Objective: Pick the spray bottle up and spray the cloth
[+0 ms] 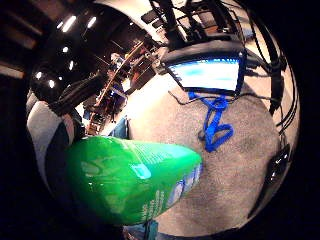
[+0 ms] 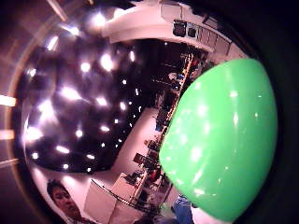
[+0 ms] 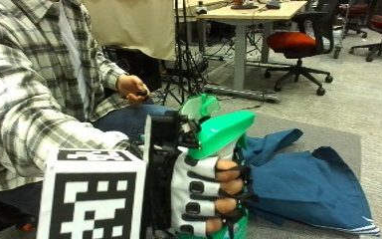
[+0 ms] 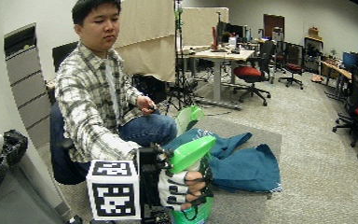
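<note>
Your right hand [image 3: 207, 196] has its fingers [image 3: 227, 189] curled around the neck of the green spray bottle [image 3: 221, 137], just under the trigger head, so the bottle stands upright, with its nozzle end toward the blue cloth [image 3: 307, 181]. That grip likely keeps a finger within reach of the trigger. The cloth lies bunched over the far part of the grey tabletop [image 3: 340, 137], reaching its right edge, just beyond the bottle. Whether the bottle's base touches the tabletop, you cannot tell. Your bare hand [image 3: 133, 88] rests near your lap, holding a small dark object.
</note>
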`<move>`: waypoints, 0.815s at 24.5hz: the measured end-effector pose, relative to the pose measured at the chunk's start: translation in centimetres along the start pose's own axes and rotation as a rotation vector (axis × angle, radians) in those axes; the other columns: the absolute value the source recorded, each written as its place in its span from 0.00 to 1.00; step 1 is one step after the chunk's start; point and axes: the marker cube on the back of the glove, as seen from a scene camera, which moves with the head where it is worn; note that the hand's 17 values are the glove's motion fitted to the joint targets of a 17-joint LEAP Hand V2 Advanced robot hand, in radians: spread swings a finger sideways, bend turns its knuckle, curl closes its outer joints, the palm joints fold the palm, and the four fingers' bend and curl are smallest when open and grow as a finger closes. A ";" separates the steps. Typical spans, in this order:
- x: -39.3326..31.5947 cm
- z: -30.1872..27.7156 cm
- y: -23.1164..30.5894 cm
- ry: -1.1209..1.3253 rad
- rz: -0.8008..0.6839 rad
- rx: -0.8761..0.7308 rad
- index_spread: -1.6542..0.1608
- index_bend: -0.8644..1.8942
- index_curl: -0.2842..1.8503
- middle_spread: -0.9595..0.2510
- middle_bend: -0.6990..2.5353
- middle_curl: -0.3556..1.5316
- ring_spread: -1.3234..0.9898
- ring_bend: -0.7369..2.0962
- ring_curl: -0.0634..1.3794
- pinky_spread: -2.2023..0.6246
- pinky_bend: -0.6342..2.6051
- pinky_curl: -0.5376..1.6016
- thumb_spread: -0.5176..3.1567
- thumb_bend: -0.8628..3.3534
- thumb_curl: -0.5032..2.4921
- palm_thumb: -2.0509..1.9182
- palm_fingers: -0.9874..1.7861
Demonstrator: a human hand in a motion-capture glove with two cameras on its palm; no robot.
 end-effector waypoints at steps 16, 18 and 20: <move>-11.0 5.3 2.9 0.256 -0.411 -0.257 0.76 0.45 0.37 0.65 0.38 0.45 0.48 0.45 0.35 0.72 0.32 0.41 0.17 0.20 0.42 0.77 0.84; -12.0 6.3 3.5 0.282 -0.450 -0.290 0.76 0.45 0.37 0.65 0.38 0.45 0.48 0.45 0.35 0.72 0.32 0.41 0.17 0.20 0.42 0.77 0.84; -12.8 7.2 4.2 0.308 -0.489 -0.324 0.76 0.45 0.38 0.65 0.38 0.45 0.48 0.45 0.35 0.72 0.32 0.41 0.17 0.20 0.42 0.77 0.84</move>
